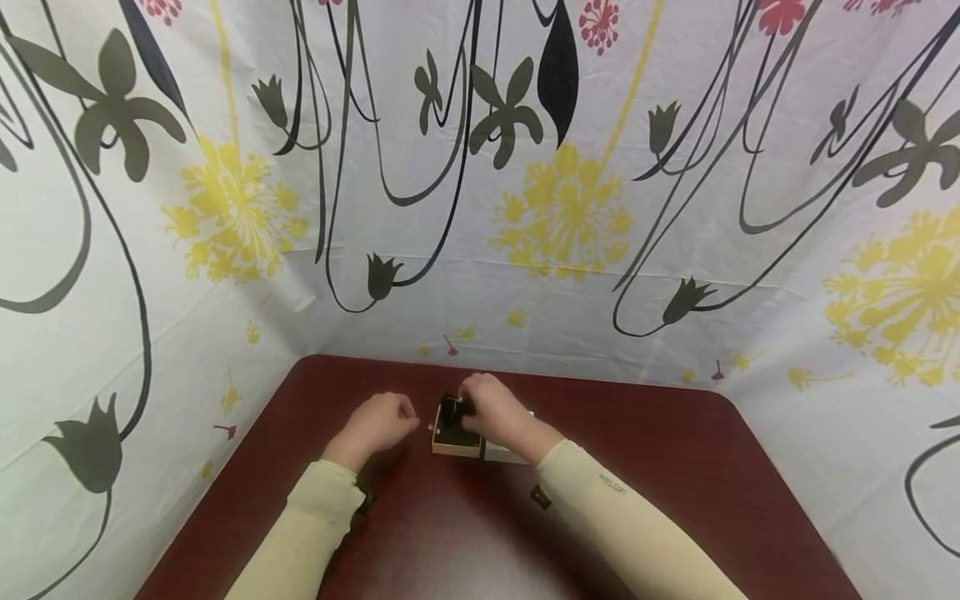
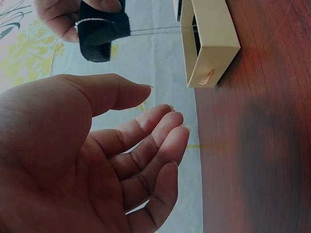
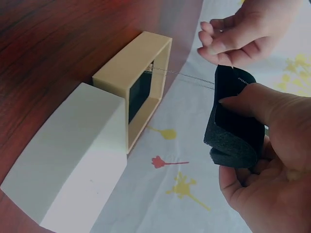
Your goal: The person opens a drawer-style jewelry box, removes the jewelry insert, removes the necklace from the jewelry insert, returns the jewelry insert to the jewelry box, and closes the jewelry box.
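Note:
My right hand [image 1: 497, 410] pinches a folded black foam pad [image 3: 235, 131] above the box, thumb on one face and fingers behind. A thin silver chain [image 2: 99, 20] lies across the pad. From the pad, its fine strands stretch into the cream drawer box [image 3: 121, 63], which has a dark interior. My left hand [image 2: 131, 150] hovers left of the box, holding nothing, its fingers loosely bent and the thumb apart. A small pinkish ribbon tab [image 2: 207, 76] sticks out of the box's side.
Against the cream box stands a white box sleeve [image 3: 73, 155], on its right in the head view. Both rest on a dark red wooden table [image 1: 450, 533]. White flower-printed cloth [image 1: 450, 333] hangs behind the table and along both sides.

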A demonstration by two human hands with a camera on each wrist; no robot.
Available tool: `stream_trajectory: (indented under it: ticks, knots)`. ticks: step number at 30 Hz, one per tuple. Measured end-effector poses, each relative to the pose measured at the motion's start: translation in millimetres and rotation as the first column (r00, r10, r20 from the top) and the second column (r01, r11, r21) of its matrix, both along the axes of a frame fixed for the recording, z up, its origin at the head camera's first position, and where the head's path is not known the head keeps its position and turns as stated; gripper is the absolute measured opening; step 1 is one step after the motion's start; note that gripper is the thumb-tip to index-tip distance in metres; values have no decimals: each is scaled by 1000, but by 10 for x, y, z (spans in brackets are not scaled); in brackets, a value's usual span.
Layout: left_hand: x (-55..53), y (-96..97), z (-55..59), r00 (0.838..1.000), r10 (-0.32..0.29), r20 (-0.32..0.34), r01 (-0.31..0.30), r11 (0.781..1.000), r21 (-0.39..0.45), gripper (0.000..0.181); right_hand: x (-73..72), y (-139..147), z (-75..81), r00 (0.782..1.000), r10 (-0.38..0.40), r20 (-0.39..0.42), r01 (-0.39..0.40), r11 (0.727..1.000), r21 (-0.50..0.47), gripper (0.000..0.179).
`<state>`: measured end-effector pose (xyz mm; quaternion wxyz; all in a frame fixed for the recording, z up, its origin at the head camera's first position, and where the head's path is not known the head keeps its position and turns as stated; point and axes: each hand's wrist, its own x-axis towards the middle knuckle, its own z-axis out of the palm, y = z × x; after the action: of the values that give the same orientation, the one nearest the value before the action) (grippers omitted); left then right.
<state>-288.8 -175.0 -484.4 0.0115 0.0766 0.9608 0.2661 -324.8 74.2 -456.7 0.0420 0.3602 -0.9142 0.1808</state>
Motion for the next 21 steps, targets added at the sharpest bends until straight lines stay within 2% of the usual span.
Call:
stream_trajectory:
  ticks: [14,21]
  knots:
    - [12,14,8,1000,-4,5,4,1000,4,13,101,58,191,999,-7,-38,6,999,-32,28]
    - [21,26,23,1000,3,11,-3,1000,3,13,143,100,300,1000,-13,-22,12,999,-38,27]
